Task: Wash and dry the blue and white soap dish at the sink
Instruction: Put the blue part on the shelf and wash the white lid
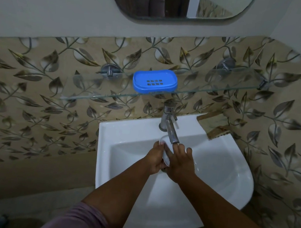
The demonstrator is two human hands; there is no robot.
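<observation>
The blue slotted part of the soap dish (155, 81) lies on the glass shelf (205, 91) above the sink. The white part of the soap dish (165, 144) is over the white basin (215, 169), just under the tap spout (172, 131). My left hand (156, 157) grips its left edge. My right hand (180, 161) lies flat against its right side, fingers stretched toward the spout. Most of the white part is hidden between my hands. I cannot tell whether water is running.
A mirror (178, 1) hangs on the wall above the leaf-patterned tiles. Chrome shelf brackets (109, 71) hold the glass shelf. A brown scrubber or cloth (218, 131) rests on the basin's back right corner.
</observation>
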